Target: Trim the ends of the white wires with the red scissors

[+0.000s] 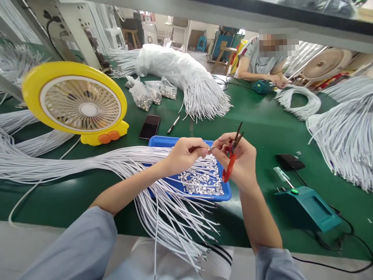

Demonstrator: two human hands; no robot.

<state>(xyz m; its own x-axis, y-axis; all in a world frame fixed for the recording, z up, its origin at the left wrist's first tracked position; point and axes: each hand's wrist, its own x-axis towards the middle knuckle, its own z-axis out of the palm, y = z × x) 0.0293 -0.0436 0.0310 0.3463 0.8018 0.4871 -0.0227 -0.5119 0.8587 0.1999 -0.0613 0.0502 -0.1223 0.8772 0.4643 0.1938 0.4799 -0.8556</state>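
A person in a grey-blue top sits at a green tabletop (255, 113), both bare hands raised above a shallow blue tray (227, 193), the landmark for everything here. Over the tray's far part, the left hand (185, 156) has its thumb and index finger pinched narrow on a small silvery metal piece (211, 149); whether a cable is attached to it cannot be told. The right hand (244, 162), above the tray's right side, brings its fingertips to the same piece while also holding red-handled scissors (230, 167), their dark blades slightly parted and pointing away from the person. Inside the tray lie many small metal connectors (203, 182). A thick bundle of white cables (114, 161) comes from the left of the tray and fans out across it, some loose ends hanging past its near edge. Beyond the tray are a dark phone (149, 127), a pen (173, 124), clear bags of metal parts (142, 98) and a plastic-wrapped cable bundle (184, 70). Left of the tray stands a yellow fan (88, 109); to its right sits a teal device (308, 207). Far beyond the tray, to the right, a co-worker (257, 64) leans over the tabletop
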